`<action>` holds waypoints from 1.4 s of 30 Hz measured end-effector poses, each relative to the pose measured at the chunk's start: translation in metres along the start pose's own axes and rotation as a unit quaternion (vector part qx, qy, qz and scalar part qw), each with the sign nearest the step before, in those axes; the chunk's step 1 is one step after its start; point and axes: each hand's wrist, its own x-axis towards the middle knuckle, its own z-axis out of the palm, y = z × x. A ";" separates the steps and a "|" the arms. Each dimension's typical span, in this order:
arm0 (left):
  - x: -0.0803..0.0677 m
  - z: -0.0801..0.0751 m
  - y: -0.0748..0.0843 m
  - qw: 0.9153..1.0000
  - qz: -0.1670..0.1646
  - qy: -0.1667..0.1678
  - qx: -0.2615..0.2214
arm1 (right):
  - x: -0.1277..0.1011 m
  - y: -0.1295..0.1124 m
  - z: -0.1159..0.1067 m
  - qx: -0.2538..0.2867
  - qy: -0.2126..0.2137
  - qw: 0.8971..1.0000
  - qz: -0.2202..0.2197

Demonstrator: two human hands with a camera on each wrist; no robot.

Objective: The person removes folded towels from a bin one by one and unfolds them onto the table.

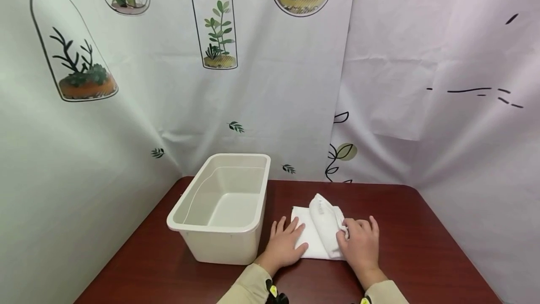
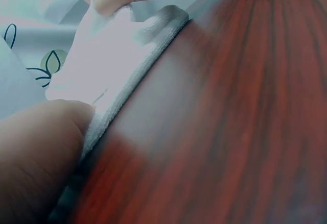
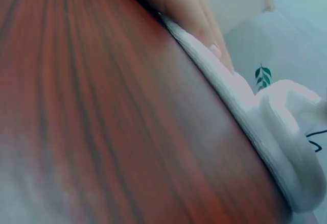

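Note:
A white folded towel [image 1: 310, 236] lies on the table, one flap of it lifted and turned over at a slant. My left hand [image 1: 283, 244] rests spread on the towel's left side, fingers straight. At the right side, my right hand [image 1: 360, 245] pinches the edge of the flap between thumb and fingers. In the left wrist view the towel [image 2: 122, 55] stretches from the left thumb [image 2: 43, 142] to the right hand's fingers. A thick rounded fold of the towel [image 3: 286, 142] shows in the right wrist view, with the left hand lying flat on its far end.
Just left of my left hand stands a cream plastic bin [image 1: 219, 243], with nothing inside it. The dark red wooden table [image 1: 413, 247] reaches back to a white curtain [image 1: 270, 93] printed with plants, which also hangs along both sides.

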 end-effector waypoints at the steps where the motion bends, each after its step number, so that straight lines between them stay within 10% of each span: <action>1: 0.000 0.000 0.000 1.000 0.002 -0.007 0.011 | 0.000 0.002 -0.001 0.000 0.004 1.000 -0.001; 21: -0.003 0.007 -0.002 1.000 0.000 -0.007 0.017 | -0.004 0.033 -0.032 -0.051 -0.069 0.992 0.089; 42: -0.007 -0.003 0.002 1.000 -0.013 -0.023 0.012 | -0.012 0.078 -0.074 -0.110 -0.267 0.934 0.210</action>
